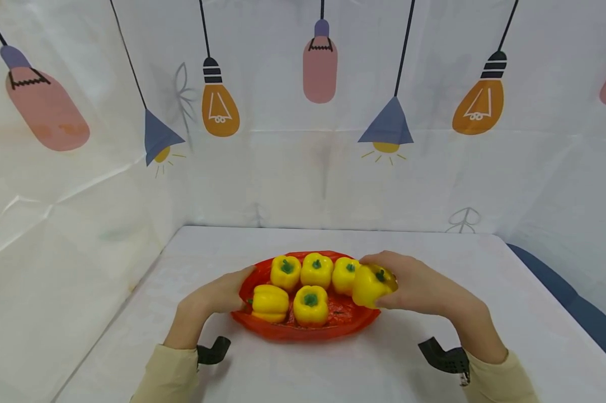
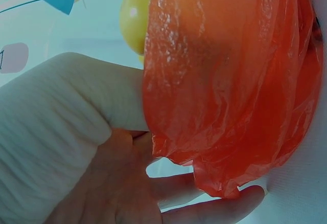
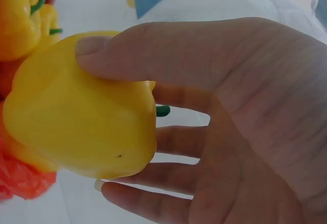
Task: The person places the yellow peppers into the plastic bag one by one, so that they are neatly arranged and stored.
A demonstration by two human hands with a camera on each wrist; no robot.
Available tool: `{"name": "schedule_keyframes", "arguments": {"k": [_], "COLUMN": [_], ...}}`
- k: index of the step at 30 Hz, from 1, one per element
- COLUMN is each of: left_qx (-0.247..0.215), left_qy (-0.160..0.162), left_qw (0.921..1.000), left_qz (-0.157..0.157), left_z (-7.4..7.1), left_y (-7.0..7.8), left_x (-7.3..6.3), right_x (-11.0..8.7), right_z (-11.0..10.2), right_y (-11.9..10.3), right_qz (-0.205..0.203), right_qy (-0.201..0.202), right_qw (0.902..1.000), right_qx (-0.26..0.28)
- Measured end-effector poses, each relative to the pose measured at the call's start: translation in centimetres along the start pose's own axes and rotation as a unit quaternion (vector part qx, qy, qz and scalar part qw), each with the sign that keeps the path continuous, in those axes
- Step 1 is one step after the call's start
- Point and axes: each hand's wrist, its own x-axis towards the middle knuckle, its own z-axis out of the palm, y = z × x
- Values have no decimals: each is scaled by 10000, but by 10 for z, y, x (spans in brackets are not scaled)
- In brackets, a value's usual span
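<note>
A red plastic bag (image 1: 303, 334) lies spread wide like a shallow bowl, with several yellow bell peppers (image 1: 310, 306) inside. My left hand (image 1: 224, 292) grips the bag's left edge; in the left wrist view the thumb goes behind the red film (image 2: 219, 81) while the fingers (image 2: 214, 211) stay outside it. At the right end, my right hand (image 1: 414, 281) holds a yellow bell pepper (image 3: 82, 111) between thumb and fingers, its green stem (image 3: 162, 111) facing the palm. Whether this pepper touches the bag below is unclear.
A white-covered table (image 1: 363, 369) carries the bag. Behind it hangs a white curtain (image 1: 282, 179) printed with lamps and bulbs. A dark blue chair-like shape (image 1: 569, 291) stands past the table's right edge. Each wrist wears a black camera mount (image 1: 446, 358).
</note>
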Motion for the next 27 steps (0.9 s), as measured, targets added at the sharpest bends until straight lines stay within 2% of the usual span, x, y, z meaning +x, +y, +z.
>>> {"name": "schedule_keyframes", "arguments": {"k": [11, 18, 27], "left_qx": [-101, 65, 64], "left_qy": [14, 11, 2], "left_qw": [9999, 10000, 10000], "left_qz": [-54, -17, 44], "left_z": [2, 0, -1], "left_y": [0, 0, 0], "left_x": [0, 0, -1], "right_x": [18, 25, 31], "right_z": [32, 47, 60], "right_y": [-17, -19, -23], "right_qz": [69, 283, 61], "right_qy": [-293, -376, -391], "right_qw": [9992, 9969, 9909], "right_qx": [-279, -627, -1284]}}
